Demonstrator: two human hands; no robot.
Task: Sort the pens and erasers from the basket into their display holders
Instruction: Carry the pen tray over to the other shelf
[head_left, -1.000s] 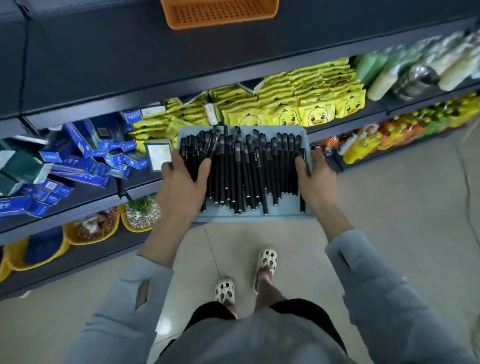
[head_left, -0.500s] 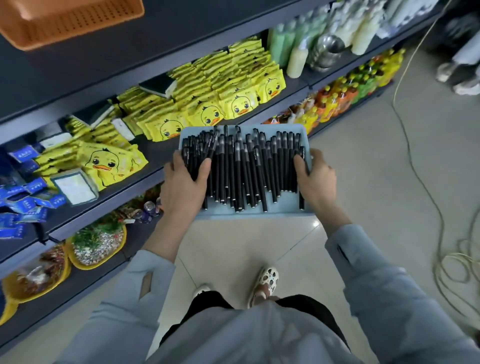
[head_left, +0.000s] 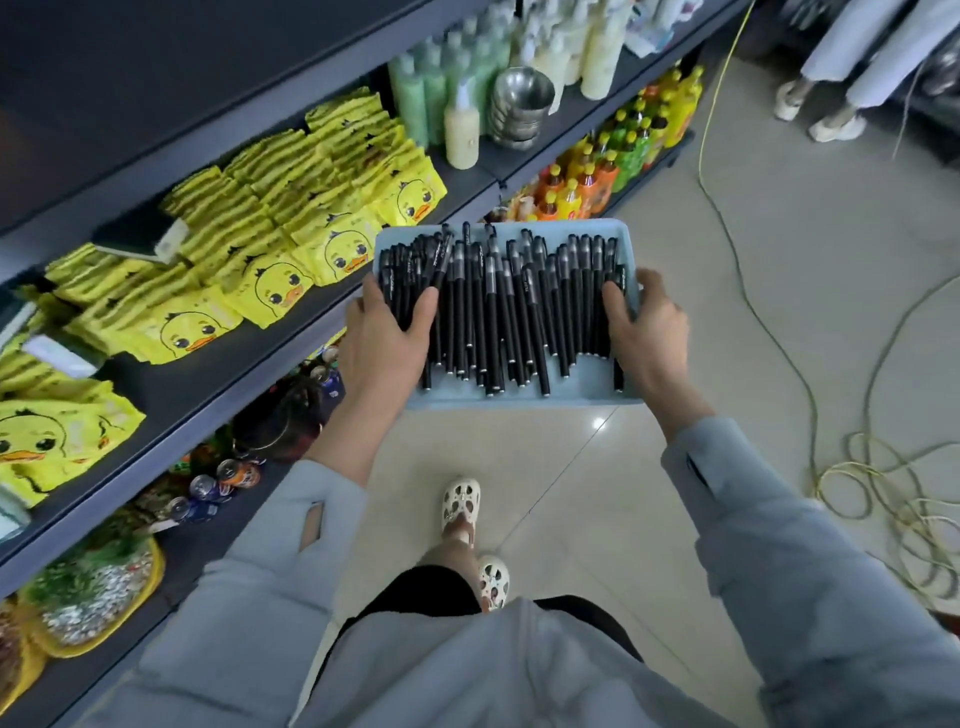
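We grip the blue basket (head_left: 519, 402) by its sides, left hand (head_left: 387, 340) and right hand (head_left: 652, 332) curled round its edges, thumbs over the black pens (head_left: 509, 312), right of the shelves (head_left: 171, 376).

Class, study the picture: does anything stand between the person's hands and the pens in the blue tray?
Nothing visible does. The left hand and right hand grip the blue tray at its sides, thumbs lying directly on the black pens.
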